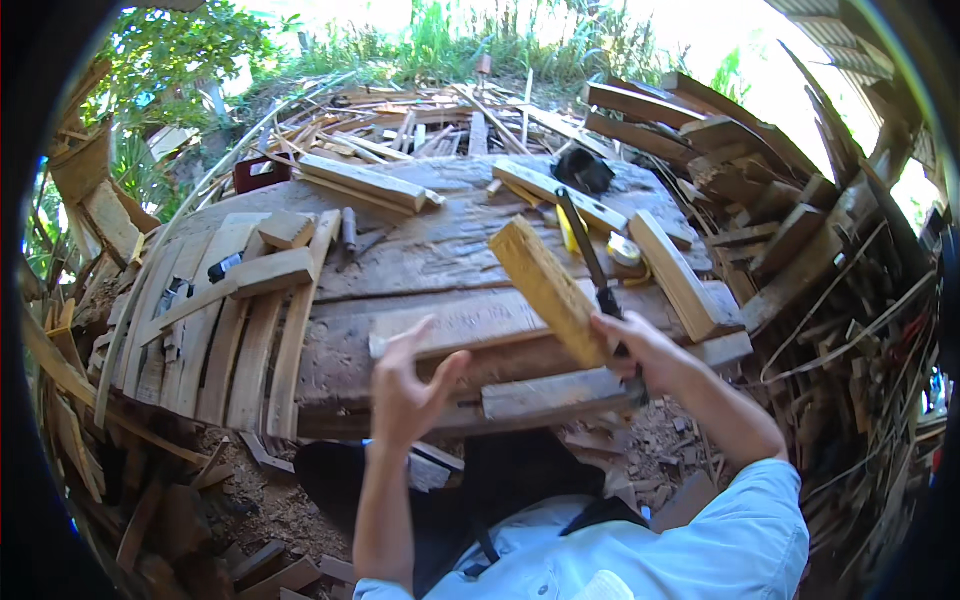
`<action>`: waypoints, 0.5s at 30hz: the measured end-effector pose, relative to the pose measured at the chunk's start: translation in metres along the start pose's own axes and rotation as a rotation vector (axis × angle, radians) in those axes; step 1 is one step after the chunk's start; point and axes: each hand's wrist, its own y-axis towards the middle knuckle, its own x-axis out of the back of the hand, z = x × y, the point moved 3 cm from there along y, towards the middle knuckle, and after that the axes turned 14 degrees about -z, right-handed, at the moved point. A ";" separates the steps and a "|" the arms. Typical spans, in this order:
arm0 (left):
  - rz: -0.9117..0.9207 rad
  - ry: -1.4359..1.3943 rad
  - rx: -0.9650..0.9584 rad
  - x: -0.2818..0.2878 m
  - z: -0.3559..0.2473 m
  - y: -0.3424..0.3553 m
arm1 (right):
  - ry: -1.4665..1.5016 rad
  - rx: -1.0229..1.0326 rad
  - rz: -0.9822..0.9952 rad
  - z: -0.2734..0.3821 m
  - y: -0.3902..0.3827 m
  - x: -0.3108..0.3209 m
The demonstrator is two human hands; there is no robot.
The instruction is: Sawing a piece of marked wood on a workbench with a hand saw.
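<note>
My right hand (645, 350) grips the lower end of a short, thick yellowish wood block (545, 285), tilted up over the work table. Beside the block runs a long, narrow dark bar-like tool (590, 245), passing at my right fingers; whether the hand holds it too, I cannot tell. To the left, my left hand (408, 385) is raised with thumb and fingers apart and nothing in it. Behind it a pale plank (455, 322) lies across the table, and another board (550, 393) lies along the near edge.
Several slats and a wooden piece (270, 272) occupy the left of the weathered table (400, 255). Farther back lie stacked boards (360, 182), a yellow tape measure (625, 252) and a black object (583, 172). Scrap wood (760, 200) heaps at the right; chips cover the ground.
</note>
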 end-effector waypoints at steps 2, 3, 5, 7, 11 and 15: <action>0.197 -0.264 0.174 -0.060 -0.047 -0.024 | 0.071 -0.046 0.025 -0.042 -0.056 -0.005; 0.207 -0.303 0.185 -0.080 -0.076 -0.038 | 0.057 0.005 0.034 -0.055 -0.075 -0.012; 0.223 -0.189 0.171 -0.105 -0.100 -0.051 | 0.038 0.142 0.051 -0.091 -0.095 -0.024; 0.174 -0.164 0.170 -0.127 -0.095 -0.059 | 0.197 0.058 0.097 -0.111 -0.109 -0.025; 0.336 -0.254 0.074 -0.142 -0.101 -0.068 | 0.371 0.038 0.010 -0.146 -0.122 0.003; 0.262 0.135 -0.401 -0.137 -0.096 -0.074 | 0.000 0.564 -0.544 -0.167 -0.121 0.058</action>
